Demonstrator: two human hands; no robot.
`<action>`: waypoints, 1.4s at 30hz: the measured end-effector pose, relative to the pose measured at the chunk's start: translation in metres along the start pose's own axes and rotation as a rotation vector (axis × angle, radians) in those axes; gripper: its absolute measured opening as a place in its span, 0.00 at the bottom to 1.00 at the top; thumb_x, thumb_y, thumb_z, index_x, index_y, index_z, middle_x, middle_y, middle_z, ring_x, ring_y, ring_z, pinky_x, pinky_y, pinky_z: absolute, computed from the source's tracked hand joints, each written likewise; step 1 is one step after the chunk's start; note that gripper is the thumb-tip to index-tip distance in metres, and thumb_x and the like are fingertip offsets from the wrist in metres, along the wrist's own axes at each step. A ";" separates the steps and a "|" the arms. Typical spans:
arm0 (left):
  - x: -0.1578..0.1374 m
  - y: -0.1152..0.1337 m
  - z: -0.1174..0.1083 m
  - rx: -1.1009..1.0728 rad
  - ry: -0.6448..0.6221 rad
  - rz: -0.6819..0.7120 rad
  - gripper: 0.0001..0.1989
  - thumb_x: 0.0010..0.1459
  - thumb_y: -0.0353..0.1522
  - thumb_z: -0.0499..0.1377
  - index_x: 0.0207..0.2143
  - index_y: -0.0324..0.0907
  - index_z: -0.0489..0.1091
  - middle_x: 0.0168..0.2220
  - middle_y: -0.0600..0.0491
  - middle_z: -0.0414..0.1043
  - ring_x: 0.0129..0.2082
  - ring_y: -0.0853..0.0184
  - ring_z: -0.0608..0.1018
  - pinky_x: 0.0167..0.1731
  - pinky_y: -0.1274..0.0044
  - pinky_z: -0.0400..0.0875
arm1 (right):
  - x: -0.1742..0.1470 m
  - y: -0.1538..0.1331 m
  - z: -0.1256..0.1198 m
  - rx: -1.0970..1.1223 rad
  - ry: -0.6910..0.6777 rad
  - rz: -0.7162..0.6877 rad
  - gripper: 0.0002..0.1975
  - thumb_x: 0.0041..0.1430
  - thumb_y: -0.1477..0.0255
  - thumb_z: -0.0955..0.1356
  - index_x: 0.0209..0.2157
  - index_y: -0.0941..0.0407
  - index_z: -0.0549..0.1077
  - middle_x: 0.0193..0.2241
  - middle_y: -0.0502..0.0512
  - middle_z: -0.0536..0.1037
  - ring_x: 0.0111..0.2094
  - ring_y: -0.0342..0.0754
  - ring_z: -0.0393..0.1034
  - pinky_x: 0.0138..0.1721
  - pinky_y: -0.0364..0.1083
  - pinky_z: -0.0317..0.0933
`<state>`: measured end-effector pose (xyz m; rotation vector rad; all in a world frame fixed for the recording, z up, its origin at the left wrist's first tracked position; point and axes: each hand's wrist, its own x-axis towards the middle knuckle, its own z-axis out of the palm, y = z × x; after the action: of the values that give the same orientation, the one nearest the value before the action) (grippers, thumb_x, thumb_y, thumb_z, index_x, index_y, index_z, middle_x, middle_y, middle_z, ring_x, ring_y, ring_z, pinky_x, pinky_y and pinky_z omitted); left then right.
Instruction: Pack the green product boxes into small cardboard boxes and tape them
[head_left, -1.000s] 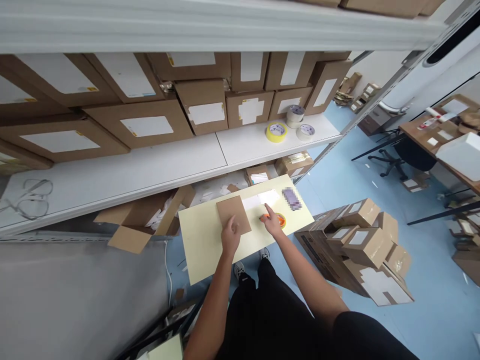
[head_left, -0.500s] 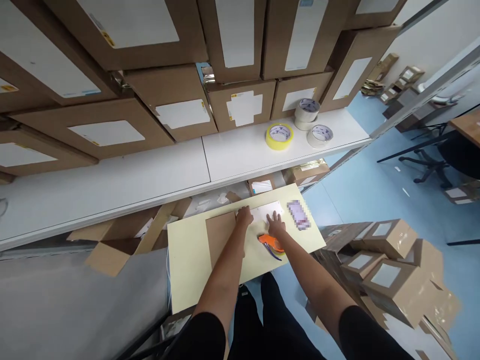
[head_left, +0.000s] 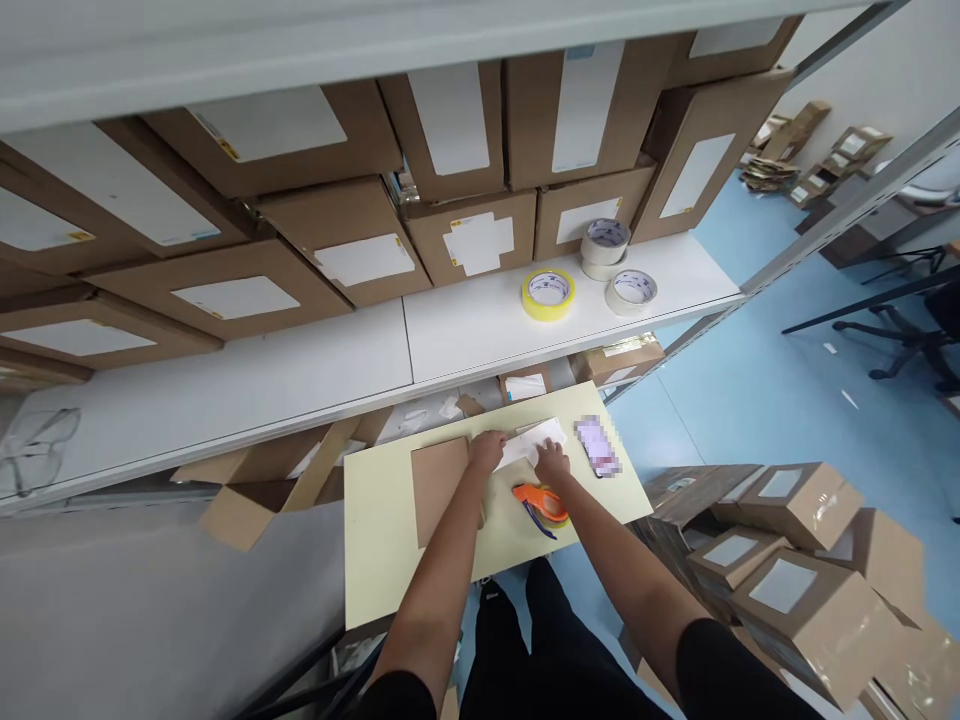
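On the pale table (head_left: 375, 540), left of the white paper (head_left: 529, 443), lies brown cardboard (head_left: 437, 490); at the paper's left end the left hand (head_left: 488, 450) has its fingers drawn narrow, whether pinching I cannot tell. An orange tape dispenser (head_left: 541, 500) sits nearside of the paper. The right hand (head_left: 553, 463) touches the paper's right part, fingers bent, grip unclear.
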<state>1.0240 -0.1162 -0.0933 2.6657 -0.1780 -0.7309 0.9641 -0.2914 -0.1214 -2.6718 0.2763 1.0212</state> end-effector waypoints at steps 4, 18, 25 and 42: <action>-0.017 0.012 -0.023 0.038 0.024 0.074 0.13 0.66 0.30 0.55 0.39 0.47 0.81 0.44 0.48 0.81 0.44 0.59 0.79 0.45 0.73 0.68 | -0.010 0.009 -0.029 0.142 0.358 -0.219 0.28 0.68 0.72 0.61 0.69 0.50 0.62 0.70 0.60 0.59 0.71 0.55 0.49 0.62 0.51 0.58; -0.092 -0.024 -0.061 -0.461 0.311 0.045 0.11 0.59 0.37 0.60 0.29 0.43 0.80 0.32 0.49 0.82 0.34 0.60 0.79 0.37 0.72 0.69 | 0.001 0.022 -0.102 0.279 0.210 -0.711 0.08 0.63 0.73 0.67 0.37 0.53 0.81 0.38 0.56 0.82 0.41 0.52 0.75 0.44 0.47 0.64; -0.133 -0.035 -0.074 -1.224 0.615 -0.224 0.19 0.39 0.42 0.73 0.31 0.39 0.81 0.31 0.46 0.82 0.31 0.61 0.80 0.33 0.72 0.74 | -0.034 0.014 -0.111 0.379 0.222 -0.680 0.30 0.53 0.80 0.69 0.59 0.51 0.75 0.54 0.60 0.80 0.57 0.59 0.71 0.60 0.56 0.61; -0.246 0.059 -0.134 -1.546 1.111 -0.149 0.28 0.50 0.49 0.70 0.45 0.38 0.73 0.34 0.48 0.81 0.29 0.65 0.81 0.30 0.77 0.74 | -0.227 -0.087 -0.114 1.263 -0.034 -0.860 0.11 0.59 0.59 0.72 0.34 0.53 0.77 0.31 0.52 0.82 0.34 0.49 0.76 0.40 0.49 0.69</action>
<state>0.8805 -0.0757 0.1506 1.2075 0.6192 0.5382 0.8917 -0.2268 0.1291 -1.3505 -0.1973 0.3521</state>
